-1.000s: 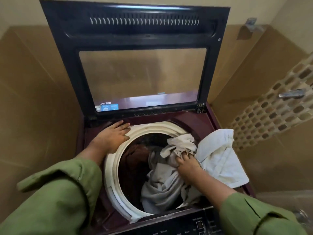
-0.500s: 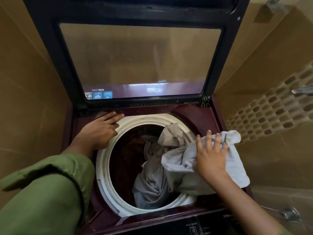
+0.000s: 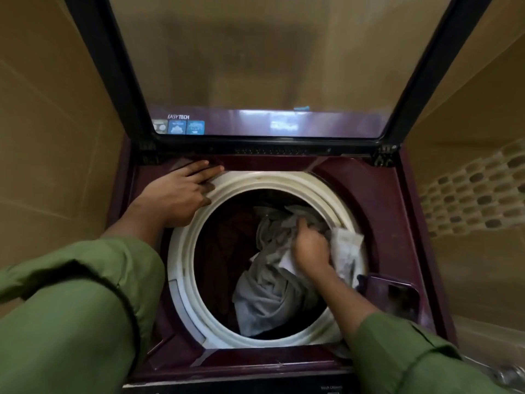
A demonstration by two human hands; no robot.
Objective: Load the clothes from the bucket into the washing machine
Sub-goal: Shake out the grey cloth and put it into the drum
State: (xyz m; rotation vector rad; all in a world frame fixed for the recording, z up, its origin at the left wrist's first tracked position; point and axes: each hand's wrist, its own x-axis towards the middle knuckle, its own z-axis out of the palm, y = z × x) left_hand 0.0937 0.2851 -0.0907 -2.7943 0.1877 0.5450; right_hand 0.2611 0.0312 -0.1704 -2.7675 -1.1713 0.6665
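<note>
A maroon top-loading washing machine [image 3: 397, 211] fills the view with its glass lid [image 3: 267, 66] raised. My left hand [image 3: 179, 191] rests flat, fingers straight, on the white drum rim [image 3: 181, 257] at the back left. My right hand [image 3: 311, 245] is down inside the drum, fingers curled into a pale grey-white cloth [image 3: 270, 291] at the right side. A fold of that cloth [image 3: 348, 251] still lies over the right rim. Dark reddish clothes [image 3: 227, 245] lie deeper on the left. The bucket is out of view.
Tan tiled walls [image 3: 56, 137] close in on both sides, with a patterned tile band [image 3: 477, 191] at the right. A dark glossy compartment [image 3: 397, 297] sits in the machine's top at the front right. The control panel edge [image 3: 312, 389] runs along the bottom.
My right hand has gone from lying flat on the cloth over the right rim to pushing it down into the drum. Most of the cloth is now inside. The camera has moved closer.
</note>
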